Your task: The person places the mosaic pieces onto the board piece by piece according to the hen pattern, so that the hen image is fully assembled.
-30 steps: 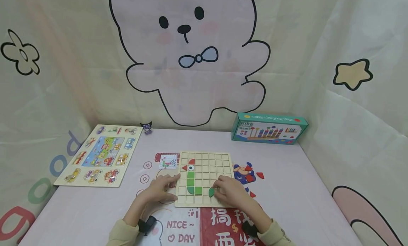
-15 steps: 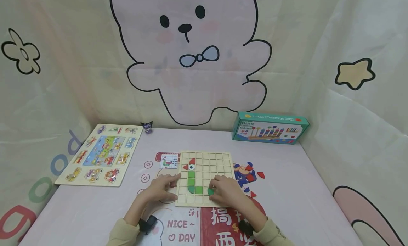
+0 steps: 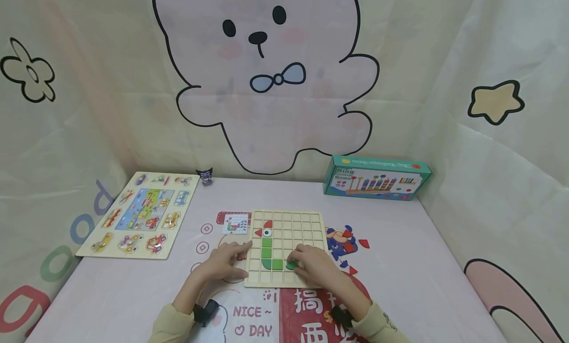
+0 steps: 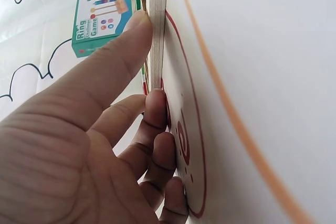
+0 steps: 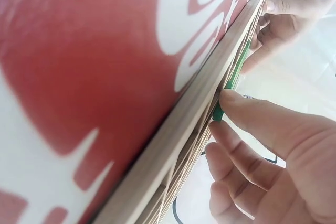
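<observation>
A pale wooden grid board (image 3: 306,229) lies in front of the person. Green square tiles (image 3: 266,252), red corner pieces (image 3: 268,224) and a round eye tile (image 3: 267,232) form a bird's head and neck on it. My right hand (image 3: 315,265) pinches a green tile with a curved edge (image 3: 291,265) between thumb and index finger, low over the grid, right of the bottom green square (image 3: 277,264); the fingers partly hide it. My left hand (image 3: 222,261) touches the board's left edge, thumb and index spread apart; in the left wrist view fingertips meet the board's side (image 4: 157,40).
A pattern card (image 3: 235,223) lies at the board's upper left. Loose red pieces (image 3: 364,243) are scattered to the right. Farther back are a vehicle puzzle board (image 3: 124,249), a small dark figurine (image 3: 205,177) and a green game box (image 3: 378,179).
My right hand has shifted slightly left with the green tile, which has turned from upright to lying lengthwise beside the bottom green square. My left hand stays at the board's edge.
</observation>
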Demonstrator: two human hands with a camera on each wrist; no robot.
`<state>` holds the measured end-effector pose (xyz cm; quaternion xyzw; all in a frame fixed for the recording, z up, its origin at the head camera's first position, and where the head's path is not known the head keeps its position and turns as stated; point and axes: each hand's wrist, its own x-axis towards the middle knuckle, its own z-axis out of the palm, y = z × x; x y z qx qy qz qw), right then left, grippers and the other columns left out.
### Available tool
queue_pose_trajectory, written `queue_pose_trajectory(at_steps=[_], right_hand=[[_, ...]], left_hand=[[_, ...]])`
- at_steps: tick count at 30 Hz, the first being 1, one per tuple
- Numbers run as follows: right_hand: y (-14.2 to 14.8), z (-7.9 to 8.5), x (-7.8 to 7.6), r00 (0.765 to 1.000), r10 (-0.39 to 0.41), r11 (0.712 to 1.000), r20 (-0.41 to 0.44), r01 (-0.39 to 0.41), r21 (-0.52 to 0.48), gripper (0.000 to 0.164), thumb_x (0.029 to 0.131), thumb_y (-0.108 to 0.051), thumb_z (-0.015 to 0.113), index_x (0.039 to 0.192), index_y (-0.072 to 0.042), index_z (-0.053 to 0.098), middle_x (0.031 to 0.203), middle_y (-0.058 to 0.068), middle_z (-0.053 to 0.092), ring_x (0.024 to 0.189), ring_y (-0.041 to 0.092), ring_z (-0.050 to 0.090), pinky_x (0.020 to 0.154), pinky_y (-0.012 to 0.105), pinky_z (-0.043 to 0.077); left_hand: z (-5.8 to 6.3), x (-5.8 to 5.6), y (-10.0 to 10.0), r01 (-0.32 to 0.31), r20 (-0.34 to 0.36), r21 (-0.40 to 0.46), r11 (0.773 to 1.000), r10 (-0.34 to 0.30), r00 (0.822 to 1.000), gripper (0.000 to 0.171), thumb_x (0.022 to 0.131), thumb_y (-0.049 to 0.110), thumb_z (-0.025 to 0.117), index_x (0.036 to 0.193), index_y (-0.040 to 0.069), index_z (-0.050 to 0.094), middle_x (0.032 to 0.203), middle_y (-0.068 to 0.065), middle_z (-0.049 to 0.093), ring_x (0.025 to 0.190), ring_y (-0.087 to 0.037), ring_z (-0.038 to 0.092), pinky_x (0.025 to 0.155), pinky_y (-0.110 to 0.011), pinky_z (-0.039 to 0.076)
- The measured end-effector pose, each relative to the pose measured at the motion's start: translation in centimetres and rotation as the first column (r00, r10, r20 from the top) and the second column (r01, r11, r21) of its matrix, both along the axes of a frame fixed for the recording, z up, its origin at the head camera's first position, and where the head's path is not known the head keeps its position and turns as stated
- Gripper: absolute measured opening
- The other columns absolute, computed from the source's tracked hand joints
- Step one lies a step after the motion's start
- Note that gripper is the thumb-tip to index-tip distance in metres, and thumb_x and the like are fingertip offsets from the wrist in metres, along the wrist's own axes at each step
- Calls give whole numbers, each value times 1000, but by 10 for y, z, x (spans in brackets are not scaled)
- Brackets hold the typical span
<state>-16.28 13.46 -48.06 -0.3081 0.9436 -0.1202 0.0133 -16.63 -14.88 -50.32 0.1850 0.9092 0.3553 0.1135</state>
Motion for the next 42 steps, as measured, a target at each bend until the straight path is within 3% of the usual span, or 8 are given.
queue_pose_trajectory(at_steps=[18,32,42], right_hand=[[-9,5,-2,997,51,999,-56,-50,22,22,82,-17,69,103,-23,68,98,-8,64,93,10,57,80,32,38],[-13,4,-5,998,-37,999,-57,37,10,16,79,-25,73,95,-21,71,89,-8,63,86,11,57,78,34,35],[-13,6,-3,999,-32,999,-22,31,-22,17,78,-24,73,96,-20,72,91,-8,64,84,9,56,76,33,33]], left_hand=[[-2,-1,0,-6,3,2,1000,6,1000,78,67,30,80,137,18,47,87,5,48,78,-13,34,68,-30,27],[0,0,0,0,4,4,1000,0,1000,78,68,29,80,137,16,47,87,5,48,78,-13,34,67,-31,26],[-1,-1,0,-11,17,6,1000,11,1000,79,67,29,80,137,17,46,88,4,49,78,-14,34,68,-30,26]])
